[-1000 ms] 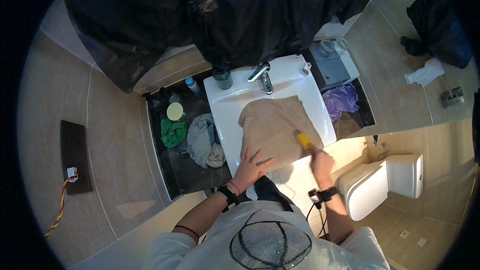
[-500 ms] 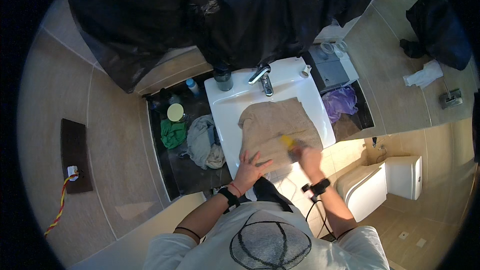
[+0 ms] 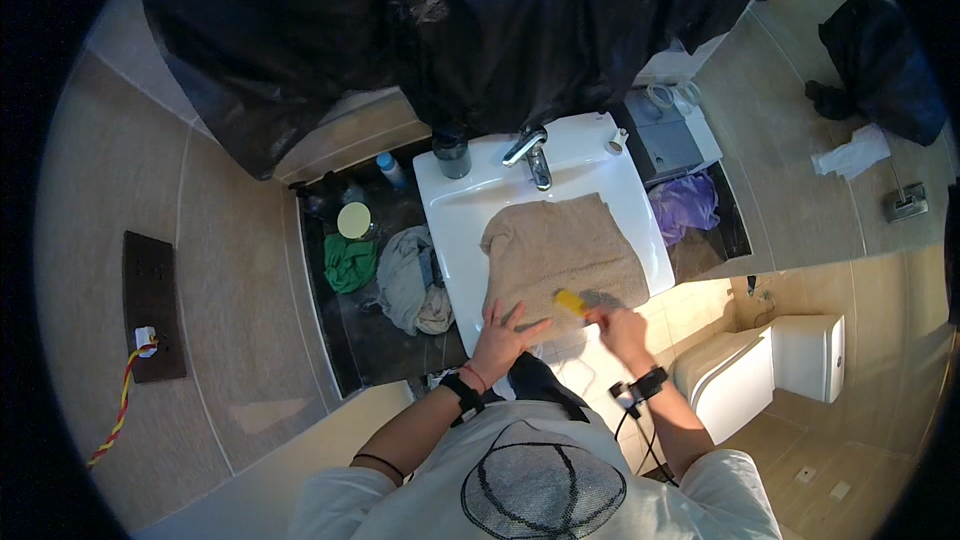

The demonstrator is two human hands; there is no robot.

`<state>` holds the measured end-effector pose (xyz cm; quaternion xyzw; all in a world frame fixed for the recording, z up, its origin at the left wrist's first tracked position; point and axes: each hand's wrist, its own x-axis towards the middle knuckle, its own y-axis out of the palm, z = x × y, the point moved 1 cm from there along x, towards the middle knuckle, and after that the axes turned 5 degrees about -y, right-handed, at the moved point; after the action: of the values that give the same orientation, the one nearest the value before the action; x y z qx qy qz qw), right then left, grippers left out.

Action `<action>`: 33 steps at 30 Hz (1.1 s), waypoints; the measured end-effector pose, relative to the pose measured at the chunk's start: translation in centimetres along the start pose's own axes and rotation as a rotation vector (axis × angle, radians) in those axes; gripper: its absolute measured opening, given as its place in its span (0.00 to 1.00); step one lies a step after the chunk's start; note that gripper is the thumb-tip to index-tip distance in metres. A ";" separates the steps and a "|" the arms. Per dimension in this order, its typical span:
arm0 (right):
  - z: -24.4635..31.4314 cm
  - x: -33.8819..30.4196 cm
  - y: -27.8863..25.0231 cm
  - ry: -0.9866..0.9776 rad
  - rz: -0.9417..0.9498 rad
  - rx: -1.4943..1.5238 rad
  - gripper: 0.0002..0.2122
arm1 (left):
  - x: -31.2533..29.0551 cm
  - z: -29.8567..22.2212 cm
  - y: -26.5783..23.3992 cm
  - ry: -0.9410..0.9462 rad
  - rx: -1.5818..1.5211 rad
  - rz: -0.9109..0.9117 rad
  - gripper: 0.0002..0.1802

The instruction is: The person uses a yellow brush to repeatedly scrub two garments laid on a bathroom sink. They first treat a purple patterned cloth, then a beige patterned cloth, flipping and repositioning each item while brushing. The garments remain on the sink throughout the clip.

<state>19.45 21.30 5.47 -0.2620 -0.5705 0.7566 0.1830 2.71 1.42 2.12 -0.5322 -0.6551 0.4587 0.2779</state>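
Left hand (image 3: pixel 498 345) flat — right hand (image 3: pixel 624 333) in a curl

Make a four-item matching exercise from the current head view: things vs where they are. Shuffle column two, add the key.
Column one
1. Left hand
2. Yellow tool
3. Brown towel
4. Green cloth

Column two
A. Lying on the dark counter, left of the sink
B. Spread over part of the sink
C. Held in the right hand
D. Resting at the near left part of the towel

Pairs: 1-D, 2-C, 3-B, 4-A
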 end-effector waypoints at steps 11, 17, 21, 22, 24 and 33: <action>3.6 0.5 -1.4 -0.160 0.025 0.298 0.09 | 0.0 0.0 -0.2 0.030 0.003 -0.039 0.37; -9.7 3.6 -3.5 0.167 -0.254 -0.063 0.07 | -0.4 -0.2 -0.8 0.030 -0.010 -0.047 0.33; -10.6 5.3 -4.5 0.241 -0.392 0.220 0.15 | 0.7 1.7 -1.6 -0.146 -0.378 -0.055 0.19; -11.6 5.8 -3.7 0.268 -0.396 0.166 0.22 | 1.5 2.7 -1.7 -0.252 -0.559 -0.013 0.16; -11.8 6.9 -2.3 0.330 -0.256 0.037 0.24 | 3.3 4.6 -2.9 -0.356 -0.309 -0.139 0.11; -7.6 9.4 0.5 0.261 -0.078 0.082 0.15 | 7.2 5.3 -0.6 -0.461 -0.031 0.038 0.13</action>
<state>16.57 32.37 1.60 -0.3280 -0.5202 0.7310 0.2956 -4.06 6.61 -0.48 -0.4300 -0.6981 0.5630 0.1039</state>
